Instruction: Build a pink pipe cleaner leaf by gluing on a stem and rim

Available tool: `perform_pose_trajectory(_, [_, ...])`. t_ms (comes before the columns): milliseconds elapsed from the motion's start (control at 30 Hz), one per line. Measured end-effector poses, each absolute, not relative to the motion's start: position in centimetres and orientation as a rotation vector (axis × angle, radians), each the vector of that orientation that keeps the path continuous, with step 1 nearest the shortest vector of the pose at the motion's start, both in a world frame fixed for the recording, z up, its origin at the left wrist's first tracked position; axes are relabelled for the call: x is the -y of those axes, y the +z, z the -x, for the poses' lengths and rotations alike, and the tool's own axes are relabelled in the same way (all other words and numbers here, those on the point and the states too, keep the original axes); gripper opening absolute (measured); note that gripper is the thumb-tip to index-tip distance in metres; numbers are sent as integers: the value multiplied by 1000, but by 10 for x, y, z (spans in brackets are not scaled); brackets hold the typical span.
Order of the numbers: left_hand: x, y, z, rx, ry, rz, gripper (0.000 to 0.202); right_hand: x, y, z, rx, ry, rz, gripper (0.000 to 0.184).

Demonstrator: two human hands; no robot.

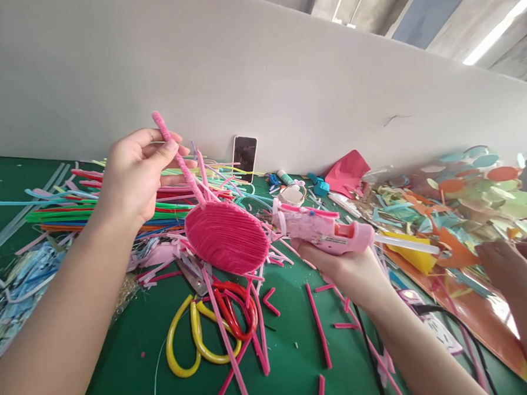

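Green counter [288, 361] before a pale partition [252, 73], left hand [135, 170] pinching the stem of a fuzzy pink paddle [226, 238] that hangs below-right of it, right hand [333, 266] wrapped around a pink glue gun [315, 231], yellow-handled scissors [170, 340] below, between both hands.

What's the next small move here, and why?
Probably hold the pink paddle steady and aim the glue gun at its rim: the left hand grips the handle, and the right hand holds the gun, its front end close to that rim; contact is unclear.
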State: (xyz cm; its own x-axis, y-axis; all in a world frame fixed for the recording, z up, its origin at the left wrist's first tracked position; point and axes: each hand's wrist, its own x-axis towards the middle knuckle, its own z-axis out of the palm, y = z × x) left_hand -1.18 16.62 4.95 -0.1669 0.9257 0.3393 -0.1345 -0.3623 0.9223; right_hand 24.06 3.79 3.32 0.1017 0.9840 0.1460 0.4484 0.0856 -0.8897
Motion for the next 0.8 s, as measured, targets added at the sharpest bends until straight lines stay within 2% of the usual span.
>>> perform_pose_trajectory(133, [-166,50,12,-999,1645,-1279,9,-40,36,-238,1519,759,1498,28])
perform_pose_trajectory(800, [-162,54,10,-1016,1634,-1277,8,-47,35,-239,1584,731,1495,24])
